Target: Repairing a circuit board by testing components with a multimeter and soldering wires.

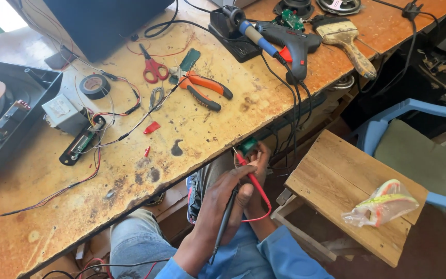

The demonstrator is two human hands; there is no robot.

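I see my left hand (223, 199) below the table (192, 134) edge, fingers curled round a black probe (225, 222) and a red probe (249, 173); my right hand (259, 165) sits behind it, pinching a small green circuit board (247, 145); orange pliers (205, 89) lie well apart on the tabletop.

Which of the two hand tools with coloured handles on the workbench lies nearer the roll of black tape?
The red-handled scissors. They lie closer to the black tape roll, while the orange-handled pliers lie farther off, toward the bench edge.
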